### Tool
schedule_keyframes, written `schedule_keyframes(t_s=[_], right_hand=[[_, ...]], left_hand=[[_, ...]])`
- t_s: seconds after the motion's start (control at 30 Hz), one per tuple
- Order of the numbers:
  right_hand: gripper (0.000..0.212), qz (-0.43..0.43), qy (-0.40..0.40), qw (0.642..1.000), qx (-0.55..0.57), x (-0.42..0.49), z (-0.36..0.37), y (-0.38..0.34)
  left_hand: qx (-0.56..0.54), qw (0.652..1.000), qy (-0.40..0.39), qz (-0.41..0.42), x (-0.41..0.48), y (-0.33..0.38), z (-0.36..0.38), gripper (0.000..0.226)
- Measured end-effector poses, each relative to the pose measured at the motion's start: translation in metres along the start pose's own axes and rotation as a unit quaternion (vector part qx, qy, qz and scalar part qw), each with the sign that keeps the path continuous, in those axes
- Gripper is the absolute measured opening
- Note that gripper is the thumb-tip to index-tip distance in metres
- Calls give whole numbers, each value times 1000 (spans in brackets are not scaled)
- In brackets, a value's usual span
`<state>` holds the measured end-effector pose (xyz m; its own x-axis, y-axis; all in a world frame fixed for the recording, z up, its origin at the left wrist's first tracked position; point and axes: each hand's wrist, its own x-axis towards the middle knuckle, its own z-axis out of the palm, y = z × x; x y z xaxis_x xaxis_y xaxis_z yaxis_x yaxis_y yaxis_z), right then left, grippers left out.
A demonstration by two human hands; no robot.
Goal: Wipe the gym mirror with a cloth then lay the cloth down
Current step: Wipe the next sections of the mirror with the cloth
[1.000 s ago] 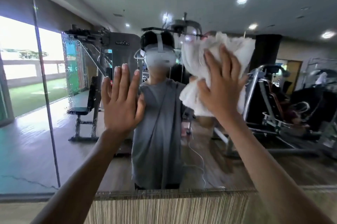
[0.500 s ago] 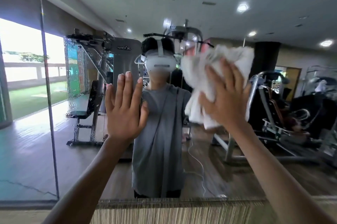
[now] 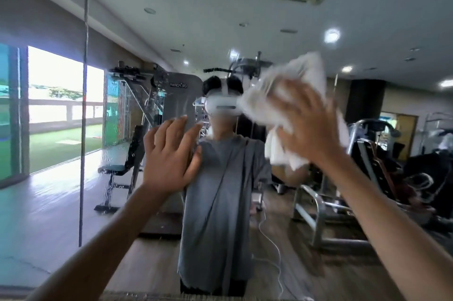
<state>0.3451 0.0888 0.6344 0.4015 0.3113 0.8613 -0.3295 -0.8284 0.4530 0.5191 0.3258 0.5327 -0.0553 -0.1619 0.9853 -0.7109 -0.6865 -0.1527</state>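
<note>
Blurred white cloth [image 3: 282, 153], half hidden under the flat, spread-fingered right grip [image 3: 309, 126], runs roughly upright on the mirror [image 3: 51, 215], showing above and below that grip; left grip [image 3: 169, 156] open-palmed

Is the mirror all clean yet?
Not yet. No finished patch shows clearly. Now the right hand presses the cloth on the mirror, mid-wipe; the left hand is flat, empty. Left to do: the drops beside the left hand, then laying the cloth down.
</note>
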Motion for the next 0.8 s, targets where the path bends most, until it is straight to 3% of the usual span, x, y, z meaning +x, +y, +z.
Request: schedule_keyframes(t_s=[0.07, 0.13, 0.2, 0.27, 0.37, 0.43, 0.5, 0.57, 0.63, 0.7, 0.8], right_hand=[[63, 137, 37, 990, 18, 53, -14, 14], [61, 201, 66, 977, 21, 96, -18, 1], [65, 151, 61, 987, 10, 111, -13, -27], [72, 13, 46, 999, -20, 96, -3, -47], [72, -176, 24, 983, -46, 59, 1, -21], [69, -158, 17, 986, -42, 53, -4, 17], [65, -22, 28, 999, -29, 68, -12, 41], [61, 125, 67, 990, -7, 98, -16, 35], [61, 204, 91, 975, 8, 126, -15, 7], [62, 178, 79, 981, -1, 135, -9, -23], [66, 21, 55, 997, -40, 113, -1, -44]], left_hand=[[-7, 1000, -11, 3, 43, -5, -1, 53], [-24, 999, 13, -18, 89, -2, -3, 52], [-28, 996, 40, -71, 122, -3, -5, 55], [-19, 992, 40, -116, 133, -11, -5, 62], [5, 995, 1, -98, 123, -24, -1, 64], [18, 998, -9, -62, 119, -24, 3, 61], [22, 999, -6, -46, 119, -23, 5, 61], [18, 999, -4, -42, 119, -23, 6, 61], [8, 999, 3, -36, 120, -25, 5, 62], [2, 999, 11, -35, 119, -27, 5, 61], [-3, 999, 18, -47, 118, -27, 6, 61]])
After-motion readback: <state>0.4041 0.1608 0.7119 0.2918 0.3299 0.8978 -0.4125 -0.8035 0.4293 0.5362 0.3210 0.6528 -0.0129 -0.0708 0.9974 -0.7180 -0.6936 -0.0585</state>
